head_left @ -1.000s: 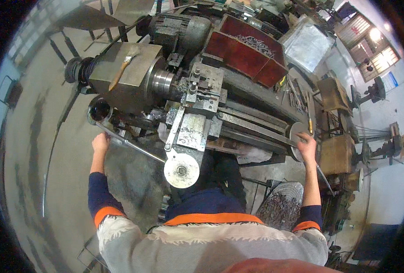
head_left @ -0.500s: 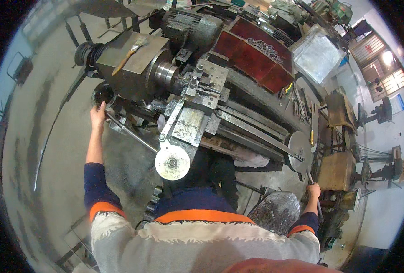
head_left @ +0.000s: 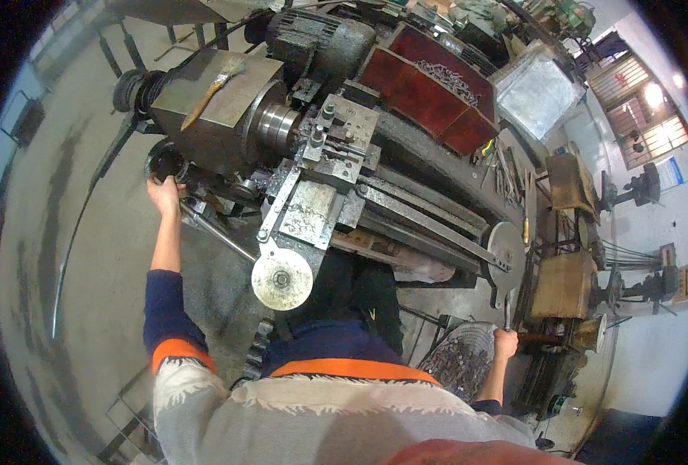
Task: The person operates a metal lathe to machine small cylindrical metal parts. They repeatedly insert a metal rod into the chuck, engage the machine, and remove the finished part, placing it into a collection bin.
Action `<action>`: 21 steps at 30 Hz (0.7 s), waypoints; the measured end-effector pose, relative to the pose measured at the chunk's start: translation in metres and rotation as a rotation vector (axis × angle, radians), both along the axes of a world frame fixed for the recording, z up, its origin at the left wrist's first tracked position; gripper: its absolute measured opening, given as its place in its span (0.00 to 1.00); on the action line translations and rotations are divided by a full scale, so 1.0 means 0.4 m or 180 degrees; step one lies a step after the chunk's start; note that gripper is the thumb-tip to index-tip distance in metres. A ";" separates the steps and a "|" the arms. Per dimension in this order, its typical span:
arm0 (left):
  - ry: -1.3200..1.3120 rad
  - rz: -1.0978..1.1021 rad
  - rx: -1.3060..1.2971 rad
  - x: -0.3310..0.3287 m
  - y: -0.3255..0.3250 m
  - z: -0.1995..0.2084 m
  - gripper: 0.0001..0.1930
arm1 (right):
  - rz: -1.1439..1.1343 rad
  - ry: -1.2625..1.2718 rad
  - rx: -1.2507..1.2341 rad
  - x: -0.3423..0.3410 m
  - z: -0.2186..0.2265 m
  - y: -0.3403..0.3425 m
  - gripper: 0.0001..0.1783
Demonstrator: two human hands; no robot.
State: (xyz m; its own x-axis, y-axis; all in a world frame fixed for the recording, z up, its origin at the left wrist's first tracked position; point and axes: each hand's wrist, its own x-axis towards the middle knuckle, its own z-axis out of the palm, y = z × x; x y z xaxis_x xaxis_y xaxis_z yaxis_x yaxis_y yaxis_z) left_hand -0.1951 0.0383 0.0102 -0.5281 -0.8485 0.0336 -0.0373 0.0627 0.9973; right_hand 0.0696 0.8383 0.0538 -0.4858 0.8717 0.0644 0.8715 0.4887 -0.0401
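Note:
My right hand [head_left: 505, 343] is closed round the lower end of a metal lever [head_left: 507, 310], which hangs from a grey disc [head_left: 506, 256] at the right end of the lathe. At the left, the fingers of my left hand [head_left: 164, 194] curl at the rim of a dark round cup [head_left: 165, 160] below the headstock [head_left: 204, 105]; some fingertips are hidden. A steel rod [head_left: 224, 232] slants away beside that hand. Between the hands lie the tool post [head_left: 330, 143], the shiny chuck [head_left: 278, 125] and a pale round disc [head_left: 282, 279] on the lathe's near side.
A wooden-handled brush [head_left: 208, 97] lies on the headstock. Behind the bed stands a dark red tray [head_left: 421, 97] with small metal pieces. Hand tools [head_left: 506, 174] lie farther right. A basket of dark pieces [head_left: 460, 360] stands by my right forearm. Other machines [head_left: 565, 287] line the right side.
My right hand has swung left and toward me with the lever. My left hand has stayed by the cup, its fingers now more along the rim. The view has shifted slightly.

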 end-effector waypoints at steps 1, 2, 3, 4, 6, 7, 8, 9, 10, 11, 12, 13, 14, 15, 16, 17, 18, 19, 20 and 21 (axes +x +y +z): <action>0.0043 0.0005 0.0018 -0.001 0.001 -0.001 0.23 | 0.0015 -0.0002 -0.0001 0.002 -0.003 0.005 0.20; 0.0085 0.0010 0.0038 -0.001 0.001 -0.003 0.23 | 0.0031 -0.0006 -0.0002 0.007 -0.009 0.013 0.20; 0.0129 0.0014 0.0048 -0.001 0.005 0.005 0.23 | 0.0046 -0.0007 -0.0011 0.008 -0.010 0.012 0.20; 0.0086 0.0021 0.0027 0.000 0.012 0.013 0.23 | 0.0049 -0.0001 0.0020 0.009 -0.008 0.010 0.20; 0.0001 0.0043 -0.0033 0.007 0.025 0.034 0.23 | 0.0064 0.0013 0.0066 0.006 -0.003 -0.003 0.21; -0.0038 0.0055 -0.0049 0.010 0.024 0.037 0.24 | 0.0064 0.0014 0.0033 0.005 0.001 -0.007 0.21; -0.0078 0.0067 -0.0063 0.012 0.021 0.034 0.24 | 0.0065 0.0015 0.0002 0.005 0.005 -0.009 0.21; -0.0108 0.0069 -0.0083 0.008 0.018 0.035 0.24 | 0.0055 0.0025 -0.0035 0.006 0.003 -0.010 0.21; -0.0211 0.0059 -0.0180 0.005 0.015 0.031 0.24 | 0.0048 0.0007 0.0030 0.012 -0.007 -0.003 0.21; -0.0316 0.0052 -0.0276 0.004 0.011 0.025 0.24 | 0.0042 -0.0013 0.0097 0.022 -0.022 0.009 0.22; -0.0423 0.0063 -0.0370 0.008 0.006 0.028 0.24 | 0.0054 -0.0034 0.0164 0.015 -0.020 0.003 0.22; -0.0724 0.0011 -0.0499 0.012 -0.006 0.035 0.22 | 0.0129 0.0040 0.0117 0.013 -0.012 -0.004 0.21; -0.1028 -0.0036 -0.0624 0.015 -0.020 0.044 0.20 | 0.0207 0.0111 0.0071 0.017 0.002 -0.015 0.21; -0.1331 -0.0098 -0.0752 0.013 -0.033 0.053 0.18 | 0.0268 0.0183 0.0024 0.017 0.013 -0.027 0.21; -0.1411 -0.0225 -0.0861 0.012 -0.055 0.056 0.15 | 0.0545 0.0131 0.0268 0.030 -0.019 0.029 0.19; -0.1507 -0.0339 -0.0972 0.022 -0.085 0.052 0.13 | 0.0836 0.0069 0.0505 0.042 -0.050 0.091 0.19; -0.1594 -0.0446 -0.1089 0.029 -0.105 0.057 0.11 | 0.0879 0.0037 0.0755 0.022 -0.038 0.109 0.17; -0.1534 -0.0490 -0.1046 0.024 -0.096 0.067 0.11 | 0.0761 -0.0256 0.0957 0.015 -0.049 0.179 0.18; -0.1455 -0.0470 -0.0994 0.051 -0.087 0.078 0.10 | 0.0843 -0.0194 0.0699 -0.025 0.007 0.161 0.19; -0.1393 -0.0527 -0.0928 0.055 -0.080 0.077 0.10 | 0.0676 -0.0349 0.0743 -0.026 -0.007 0.214 0.20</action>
State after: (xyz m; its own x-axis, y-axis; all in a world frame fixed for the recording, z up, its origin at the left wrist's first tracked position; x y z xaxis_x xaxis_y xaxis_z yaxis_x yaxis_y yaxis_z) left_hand -0.1729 0.0064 0.0411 -0.6711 -0.7414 0.0022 -0.4107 0.3743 0.8314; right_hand 0.0594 0.9241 0.0509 -0.6702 0.7181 0.1876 0.7422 0.6449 0.1826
